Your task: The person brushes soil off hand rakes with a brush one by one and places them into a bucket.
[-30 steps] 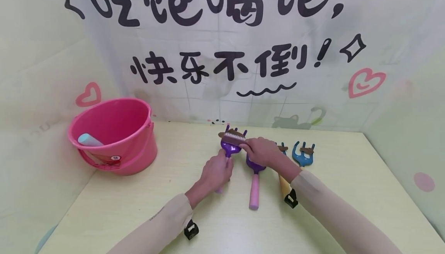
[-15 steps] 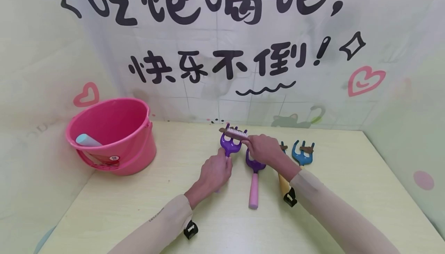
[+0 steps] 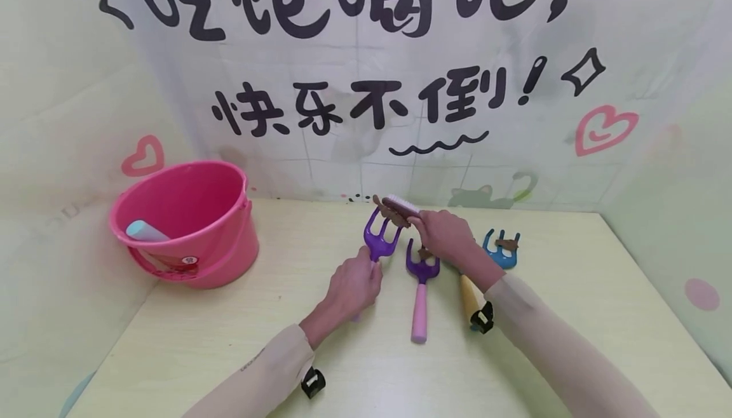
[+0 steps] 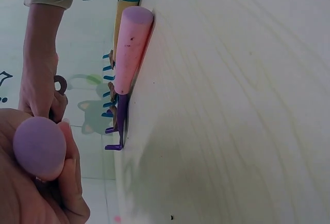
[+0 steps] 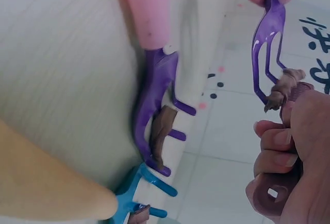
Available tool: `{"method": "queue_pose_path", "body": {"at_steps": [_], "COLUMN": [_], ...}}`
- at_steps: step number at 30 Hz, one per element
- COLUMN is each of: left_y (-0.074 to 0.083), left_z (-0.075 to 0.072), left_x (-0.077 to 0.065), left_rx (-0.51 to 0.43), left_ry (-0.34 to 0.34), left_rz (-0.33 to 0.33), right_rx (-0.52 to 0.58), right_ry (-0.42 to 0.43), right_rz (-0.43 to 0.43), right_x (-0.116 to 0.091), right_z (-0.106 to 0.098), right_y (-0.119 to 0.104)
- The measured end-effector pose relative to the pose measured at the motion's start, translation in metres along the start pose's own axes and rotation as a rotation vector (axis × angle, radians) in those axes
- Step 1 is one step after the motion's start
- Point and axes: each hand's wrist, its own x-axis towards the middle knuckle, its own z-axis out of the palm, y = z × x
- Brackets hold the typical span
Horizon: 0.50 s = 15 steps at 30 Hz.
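Note:
My left hand (image 3: 353,284) grips the handle of a purple three-tined garden hand fork (image 3: 380,244), raised above the table; the lilac handle end (image 4: 40,148) shows in the left wrist view. A brown brush (image 3: 403,208) with pale bristles is held by its handle in my right hand (image 3: 448,237). The brush sits at the fork's tine tips, bristles facing up and away. Between them is a brown, mud-like clump (image 5: 283,87), right at the tips. Beside my hands lies a second purple fork (image 3: 421,269) with a pink handle and a brown piece (image 5: 163,131) on its tines.
A blue fork (image 3: 503,259) with a brown piece lies at the right. Another fork's yellow handle (image 3: 469,297) shows under my right forearm, its head mostly hidden. At the left stands a pink bucket (image 3: 243,249) with a light blue cylindrical handle (image 3: 145,230) inside.
The brush has moved from across the tines out to their tips and turned, its bristles now facing away. The brown clump has shifted toward the tips with it. My left hand has barely moved.

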Motion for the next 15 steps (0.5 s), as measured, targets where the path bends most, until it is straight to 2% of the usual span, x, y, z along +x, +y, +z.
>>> {"method": "queue_pose_path", "body": {"at_steps": [3,8,11,13,15], "left_y": [0.0019,0.0025,0.0022,0.0023,0.0022], "left_z": [-0.0034,-0.0044,-0.0037,-0.0036,-0.0033], "left_x": [0.0016,0.0017,0.0011,0.0007,0.0006], "left_rx": [-0.020,-0.080,-0.122,-0.158,-0.192], "left_ry": [0.006,-0.032,-0.050,-0.059,-0.070], "left_rz": [0.005,-0.030,-0.042,-0.040,-0.039], "right_rx": [0.102,0.379,0.509,0.551,0.525], "right_ry": [-0.020,-0.137,-0.164,-0.178,-0.195], "right_rz": [-0.027,-0.029,-0.026,-0.054,-0.111], "right_x": [-0.0001,-0.0030,-0.0046,-0.0050,-0.0049], "right_z": [-0.0029,-0.0028,-0.0022,-0.0010,0.0005], "right_y": [-0.0001,-0.0015,-0.0010,-0.0002,0.0002]}}
